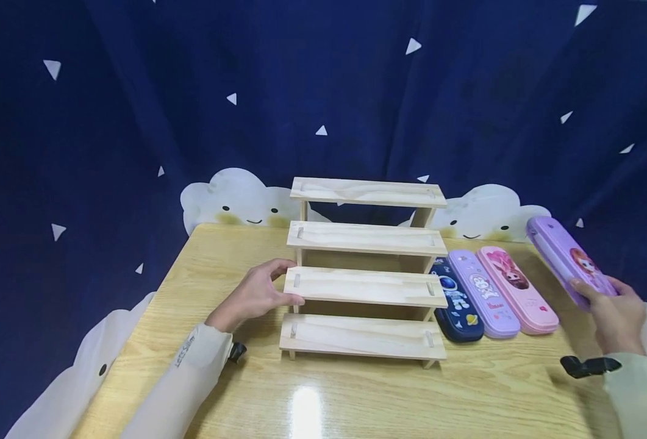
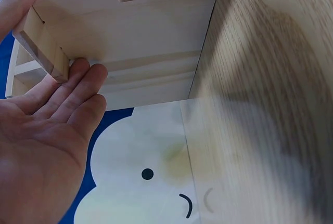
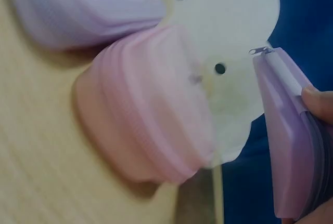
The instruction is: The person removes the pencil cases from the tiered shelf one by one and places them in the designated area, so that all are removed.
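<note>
A four-step wooden shelf rack [image 1: 364,285] stands in the middle of the table in the head view. My left hand [image 1: 255,294] holds the left end of its second step from the bottom, the thumb in front and the fingers behind; the left wrist view shows the fingertips [image 2: 96,76] by the board's end. At the right, my right hand [image 1: 621,318] grips a purple pencil case [image 1: 561,253] with a doll picture, tilted above the table. Beside the rack lie a pink pencil case [image 1: 526,302], a lilac one [image 1: 496,314] and a dark blue astronaut one [image 1: 462,326].
The wood-grain table [image 1: 235,250] carries the rack and cases. Behind it hangs a dark blue curtain [image 1: 279,73] with white triangles and cloud shapes [image 1: 235,195]. The three lying cases stand close together, the dark blue one partly behind the rack's right side.
</note>
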Available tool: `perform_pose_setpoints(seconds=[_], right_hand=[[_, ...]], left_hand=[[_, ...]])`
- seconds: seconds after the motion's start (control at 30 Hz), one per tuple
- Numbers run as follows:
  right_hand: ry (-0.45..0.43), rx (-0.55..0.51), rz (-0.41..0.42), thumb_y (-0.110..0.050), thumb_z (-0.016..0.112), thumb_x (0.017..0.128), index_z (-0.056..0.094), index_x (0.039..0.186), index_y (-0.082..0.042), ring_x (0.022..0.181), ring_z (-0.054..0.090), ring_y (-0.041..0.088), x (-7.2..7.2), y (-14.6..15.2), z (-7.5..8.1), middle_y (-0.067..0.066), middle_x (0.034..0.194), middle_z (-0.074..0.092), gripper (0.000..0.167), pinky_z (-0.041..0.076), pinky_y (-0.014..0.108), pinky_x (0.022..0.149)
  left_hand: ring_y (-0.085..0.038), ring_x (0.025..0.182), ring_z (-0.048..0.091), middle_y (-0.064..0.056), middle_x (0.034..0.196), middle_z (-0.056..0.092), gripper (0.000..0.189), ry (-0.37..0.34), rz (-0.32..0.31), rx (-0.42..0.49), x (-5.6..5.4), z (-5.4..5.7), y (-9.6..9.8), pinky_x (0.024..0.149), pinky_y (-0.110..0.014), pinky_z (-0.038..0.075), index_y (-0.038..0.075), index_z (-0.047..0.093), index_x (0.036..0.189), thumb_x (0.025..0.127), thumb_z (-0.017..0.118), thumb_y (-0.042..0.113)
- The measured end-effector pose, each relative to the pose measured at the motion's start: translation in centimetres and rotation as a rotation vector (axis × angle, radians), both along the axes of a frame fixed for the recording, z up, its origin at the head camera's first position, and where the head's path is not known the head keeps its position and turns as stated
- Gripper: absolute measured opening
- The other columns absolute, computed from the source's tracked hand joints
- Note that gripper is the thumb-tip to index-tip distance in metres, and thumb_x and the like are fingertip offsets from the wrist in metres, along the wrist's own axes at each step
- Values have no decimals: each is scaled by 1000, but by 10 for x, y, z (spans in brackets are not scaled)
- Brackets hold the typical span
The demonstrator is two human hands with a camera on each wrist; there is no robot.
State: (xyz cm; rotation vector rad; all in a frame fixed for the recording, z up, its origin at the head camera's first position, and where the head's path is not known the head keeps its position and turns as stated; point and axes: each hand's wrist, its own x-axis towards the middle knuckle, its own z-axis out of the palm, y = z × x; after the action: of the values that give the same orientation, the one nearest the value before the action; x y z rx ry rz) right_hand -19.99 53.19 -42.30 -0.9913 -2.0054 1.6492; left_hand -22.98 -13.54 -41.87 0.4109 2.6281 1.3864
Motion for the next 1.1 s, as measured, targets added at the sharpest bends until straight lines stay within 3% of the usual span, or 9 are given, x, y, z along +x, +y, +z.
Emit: perform_pose_setpoints(seconds=[0.1,0.17,0.23,0.33,0.4,0.47,0.6,0.87,1.1], right_hand=[[-156,159,46,-45,86,78,36,157,-15,81,45,-5,5,6,-9,-21,96,48,97,43,6,57],[-243,269,84,-53,80,81,32,158,-7,82,45,0,7,9,-14,-10,101,53,102,43,9,57],[-304,340,117,-57,75,84,30,157,0,87,48,11,8,10,-19,9,115,58,103,41,14,57],[-355,375,147,-57,69,88,26,157,4,99,50,29,8,11,-27,30,142,48,102,39,18,61],[-382,377,166,-58,66,89,23,157,7,111,48,40,7,11,-31,33,154,37,103,44,24,72],[-406,383,184,-59,64,90,21,157,8,122,44,46,6,10,-34,34,157,32,104,49,37,90],[-436,359,187,-62,65,89,19,155,11,136,36,52,6,7,-40,37,159,27,109,31,63,119],[-443,332,177,-62,65,88,18,156,10,138,36,50,6,2,-45,35,160,28,110,29,64,121],[-468,355,196,-63,64,88,14,157,9,137,36,51,3,-2,-43,37,160,25,111,30,65,120]], left_hand=[[-39,143,48,-11,149,56,91,3,-4,3,0,1,1,121,-56,38,19,56,140,64,92,53],[-38,143,48,-10,149,56,90,-5,-2,5,-1,2,1,121,-55,38,20,56,139,63,93,53],[-38,143,48,-10,149,56,90,-4,-5,8,0,3,1,121,-56,38,20,56,139,63,93,52],[-36,143,49,-9,149,57,90,-7,-3,9,-1,3,2,121,-55,38,21,57,138,62,93,53],[-37,143,49,-10,149,57,90,4,-11,8,-1,3,2,121,-55,38,20,57,139,63,93,53],[-36,143,49,-9,149,57,90,-3,-5,7,-1,3,2,121,-54,38,20,57,138,62,93,52],[-36,143,49,-9,148,57,87,-6,0,7,-1,2,2,121,-54,39,20,57,137,63,94,49],[-38,143,48,-10,149,56,84,3,-4,16,-1,1,3,121,-55,38,19,57,138,67,94,42],[-36,144,47,-9,150,55,91,-5,9,16,0,0,0,122,-54,37,21,56,138,62,93,53]])
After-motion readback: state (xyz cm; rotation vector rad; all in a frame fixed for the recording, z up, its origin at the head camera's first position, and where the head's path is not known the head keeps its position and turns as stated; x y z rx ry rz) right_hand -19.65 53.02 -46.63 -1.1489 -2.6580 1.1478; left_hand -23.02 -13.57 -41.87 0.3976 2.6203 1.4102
